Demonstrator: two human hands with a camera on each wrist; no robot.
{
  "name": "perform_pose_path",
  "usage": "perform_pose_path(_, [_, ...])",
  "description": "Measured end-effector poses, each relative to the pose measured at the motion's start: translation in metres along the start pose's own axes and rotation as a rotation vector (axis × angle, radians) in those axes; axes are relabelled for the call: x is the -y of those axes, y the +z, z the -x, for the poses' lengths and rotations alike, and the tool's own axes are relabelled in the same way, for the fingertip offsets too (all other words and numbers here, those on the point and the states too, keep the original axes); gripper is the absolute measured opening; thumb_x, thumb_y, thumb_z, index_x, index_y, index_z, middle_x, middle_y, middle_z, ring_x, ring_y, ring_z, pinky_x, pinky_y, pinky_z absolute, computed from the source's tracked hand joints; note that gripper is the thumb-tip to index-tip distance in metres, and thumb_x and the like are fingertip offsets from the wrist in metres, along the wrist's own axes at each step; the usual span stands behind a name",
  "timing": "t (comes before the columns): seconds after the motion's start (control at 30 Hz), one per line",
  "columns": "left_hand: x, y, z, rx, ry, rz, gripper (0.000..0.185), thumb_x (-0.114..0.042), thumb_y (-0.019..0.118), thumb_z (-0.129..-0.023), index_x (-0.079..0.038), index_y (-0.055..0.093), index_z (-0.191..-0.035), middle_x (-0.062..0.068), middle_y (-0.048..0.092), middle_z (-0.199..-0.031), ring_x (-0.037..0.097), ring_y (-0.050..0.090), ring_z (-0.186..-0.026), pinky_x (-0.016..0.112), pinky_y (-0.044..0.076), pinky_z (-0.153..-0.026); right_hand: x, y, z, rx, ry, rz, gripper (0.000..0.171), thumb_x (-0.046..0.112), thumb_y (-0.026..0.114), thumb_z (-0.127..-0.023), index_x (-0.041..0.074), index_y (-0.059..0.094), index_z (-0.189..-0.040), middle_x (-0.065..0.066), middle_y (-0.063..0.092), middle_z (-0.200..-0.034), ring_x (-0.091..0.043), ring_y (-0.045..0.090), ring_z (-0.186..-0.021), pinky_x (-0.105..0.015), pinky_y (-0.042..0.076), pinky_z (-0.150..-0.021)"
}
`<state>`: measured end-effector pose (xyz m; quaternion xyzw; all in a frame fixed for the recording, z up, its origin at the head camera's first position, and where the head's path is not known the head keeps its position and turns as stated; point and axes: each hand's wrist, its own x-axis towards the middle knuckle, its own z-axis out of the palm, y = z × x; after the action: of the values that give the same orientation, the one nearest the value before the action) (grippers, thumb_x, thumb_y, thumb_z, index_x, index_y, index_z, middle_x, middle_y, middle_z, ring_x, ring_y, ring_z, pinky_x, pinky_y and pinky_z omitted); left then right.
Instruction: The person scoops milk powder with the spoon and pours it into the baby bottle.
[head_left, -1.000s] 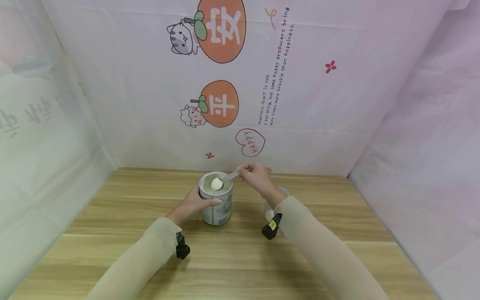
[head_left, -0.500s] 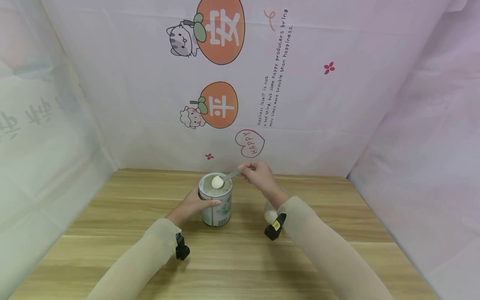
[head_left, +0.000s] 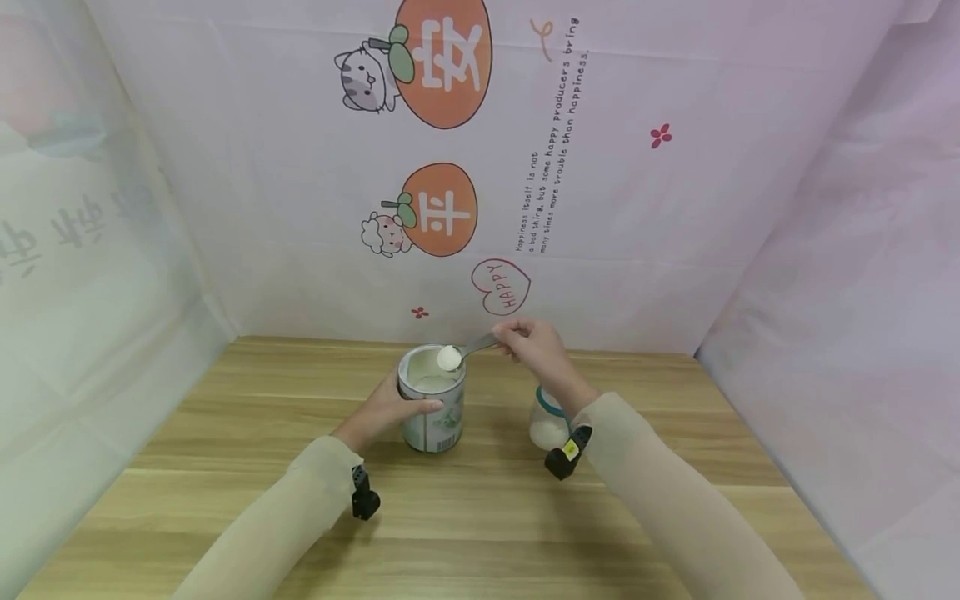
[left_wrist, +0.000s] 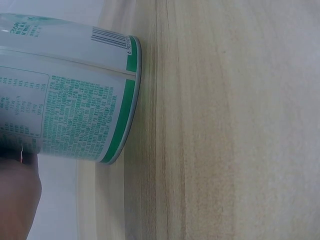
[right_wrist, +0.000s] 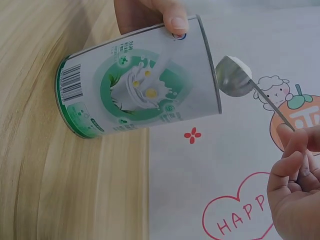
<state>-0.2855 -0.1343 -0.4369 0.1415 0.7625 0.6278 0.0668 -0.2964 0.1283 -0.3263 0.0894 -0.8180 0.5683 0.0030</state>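
Observation:
An open white and green tin (head_left: 432, 400) (right_wrist: 140, 87) (left_wrist: 65, 100) of powder stands upright on the wooden table (head_left: 465, 517). My left hand (head_left: 390, 407) grips its side, thumb (right_wrist: 172, 17) at the rim. My right hand (head_left: 536, 346) (right_wrist: 295, 180) pinches the handle of a metal spoon (head_left: 465, 350) (right_wrist: 240, 80) heaped with white powder, held just above the tin's right rim. A small clear jar (head_left: 547, 421) with a teal neck and white powder inside stands right of the tin, beside my right wrist.
Printed cloth walls close the table at the back (head_left: 487, 208), left (head_left: 90, 250) and right (head_left: 847, 275). Bare wood lies in front of the tin and to both sides.
My right hand has lifted the heaped spoon out of the tin and carried it rightward to the rim. The jar now shows more fully. My left hand has stayed on the tin.

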Motion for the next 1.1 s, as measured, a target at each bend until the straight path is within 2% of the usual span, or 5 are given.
perform_pose_path(0.13, [0.000,-0.001,0.001,0.006,0.010,0.005,0.094,-0.030,0.084,-0.083,-0.025,0.024,-0.155,0.013,0.043,-0.149,0.035,0.038,-0.139,0.060,0.026,-0.113,0.000,-0.005,0.002,-0.009,0.001,0.000,0.027,0.025,0.062,-0.101,0.000,0.067,-0.112,-0.006,0.070,-0.092,-0.016,0.062,-0.083,-0.026,0.051,-0.075])
perform_pose_path(0.37, [-0.001,0.000,0.000,-0.009,-0.021,0.011,0.094,-0.035,0.087,-0.079,-0.031,0.028,-0.153,0.010,0.045,-0.148,0.032,0.041,-0.137,0.059,0.027,-0.113,-0.003,-0.018,0.006,-0.023,-0.002,-0.023,0.027,0.024,0.061,-0.101,-0.001,0.066,-0.111,-0.002,0.068,-0.088,-0.015,0.060,-0.081,-0.024,0.050,-0.073])
perform_pose_path(0.57, [-0.002,0.001,0.000,-0.012,-0.012,-0.005,0.095,-0.032,0.086,-0.081,-0.027,0.027,-0.154,0.011,0.046,-0.148,0.033,0.040,-0.137,0.060,0.027,-0.113,-0.006,-0.031,0.010,-0.032,-0.018,-0.032,0.030,0.026,0.061,-0.101,-0.002,0.065,-0.111,-0.002,0.067,-0.087,-0.025,0.059,-0.089,-0.024,0.050,-0.074])
perform_pose_path(0.8, [-0.004,0.003,0.000,-0.018,-0.025,0.005,0.098,-0.030,0.086,-0.081,-0.025,0.024,-0.156,0.014,0.044,-0.150,0.035,0.038,-0.139,0.060,0.024,-0.114,-0.011,-0.043,0.015,-0.023,-0.013,-0.025,0.031,0.027,0.060,-0.102,-0.002,0.064,-0.113,0.002,0.067,-0.085,-0.012,0.057,-0.081,-0.022,0.049,-0.074])
perform_pose_path(1.1, [-0.003,0.003,0.001,-0.025,-0.019,-0.010,0.099,-0.032,0.087,-0.080,-0.025,0.024,-0.157,0.012,0.044,-0.149,0.035,0.038,-0.139,0.061,0.025,-0.114,-0.019,-0.061,0.022,-0.051,0.012,-0.017,0.035,0.028,0.061,-0.101,-0.004,0.061,-0.115,0.000,0.064,-0.085,-0.013,0.057,-0.081,-0.022,0.051,-0.074])
